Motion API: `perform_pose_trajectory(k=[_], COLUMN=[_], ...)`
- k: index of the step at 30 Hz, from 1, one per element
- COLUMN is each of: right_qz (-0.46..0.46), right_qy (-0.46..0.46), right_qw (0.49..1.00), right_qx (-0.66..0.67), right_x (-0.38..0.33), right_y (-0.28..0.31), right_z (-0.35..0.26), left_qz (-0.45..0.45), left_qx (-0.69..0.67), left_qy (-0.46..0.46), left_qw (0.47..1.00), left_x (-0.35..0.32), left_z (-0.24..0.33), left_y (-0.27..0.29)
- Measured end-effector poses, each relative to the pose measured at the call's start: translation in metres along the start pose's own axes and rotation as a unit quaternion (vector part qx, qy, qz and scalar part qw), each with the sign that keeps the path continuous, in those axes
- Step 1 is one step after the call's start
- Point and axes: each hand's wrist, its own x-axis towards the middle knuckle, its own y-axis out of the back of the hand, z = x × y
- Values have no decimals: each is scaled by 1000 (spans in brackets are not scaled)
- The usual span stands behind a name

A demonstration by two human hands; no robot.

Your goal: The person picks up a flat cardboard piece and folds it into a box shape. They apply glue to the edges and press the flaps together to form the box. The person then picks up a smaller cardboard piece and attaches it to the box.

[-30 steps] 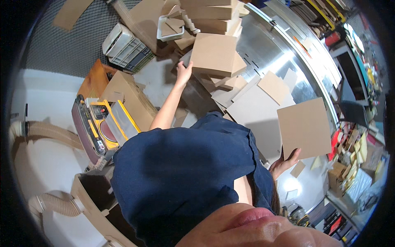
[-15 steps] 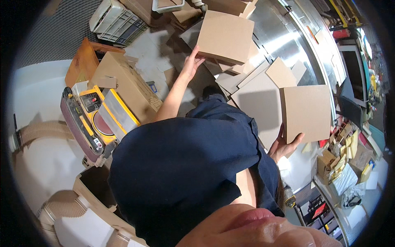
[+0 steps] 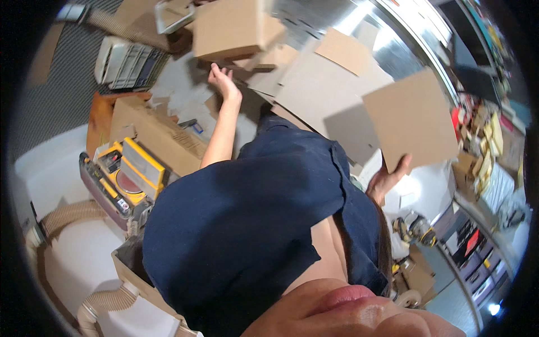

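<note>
Where the right hand shows beside the wearer's dark blue top, one square brown board is pinched near its lower left corner, thumb across the visible face, the other fingers mostly hidden behind. The board lies tilted, above and to the right of this hand in the view.

Left hand: forearm extended forward, fingers loosely spread and slightly bent. Directly beyond its fingertips, one thick brown cardboard box, lower edge just above them; whether they touch cannot be told. At the box's right, tan cardboard pieces, partly overlapped by it.

Between the two hands, slightly farther forward: pale grey sheets, overlapping, a dark shadow across them; upon these, one small brown sheet. Beyond, the shiny metal surface.

Left side, near to far: one yellow-and-grey sanding machine, belt upright; one long brown carton, just past the machine; one pale slatted crate, tilted; one white tray containing brown scraps, near the box; one ribbed beige hose, above the crate.
</note>
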Motion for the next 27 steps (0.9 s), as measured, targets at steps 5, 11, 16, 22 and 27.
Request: perform_pose_trajectory(k=[5, 11, 16, 22, 27], right_qz=[105, 146, 255, 307, 320], right_qy=[4, -26, -26, -3, 9], right_qw=[994, 985, 966, 948, 946], right_qx=[19, 85, 36, 90, 57], right_x=[39, 86, 98, 85, 78], right_y=[105, 265, 329, 354, 388], right_z=[-24, -54, -66, -77, -62], left_qz=[-208, -496, -591, -567, -551], left_qx=[312, 593, 631, 666, 673], left_qy=[-80, -203, -239, -202, -273], left_qw=[924, 601, 443, 442, 412], left_x=[-148, -335, -405, -420, -424], left_z=[-87, -138, -188, -234, -248], left_y=[-18, -45, -57, -69, -73])
